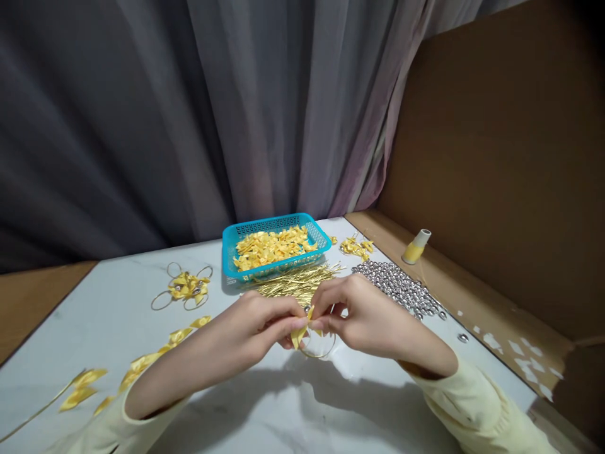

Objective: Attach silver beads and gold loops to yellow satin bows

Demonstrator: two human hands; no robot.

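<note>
My left hand (267, 325) and my right hand (350, 309) meet at the middle of the white table, both with fingers pinched. Between their fingertips is a yellow satin ribbon bow (297, 339), partly covered by the fingers. A small silver bead (307, 309) shows just above it. Below the bow hangs a loop of gold cord (319, 357), curving out under my right fingers. Right behind my hands lies a pile of cut gold cords (297, 284).
A blue basket (227, 255) of yellow bows stands at the back. Silver beads (401, 287) lie heaped at right, near a thread spool (416, 247). Looped bow pieces (189, 287) rest at left, with loose bows (139, 366) beside my left forearm. A brown panel (496, 164) rises at right.
</note>
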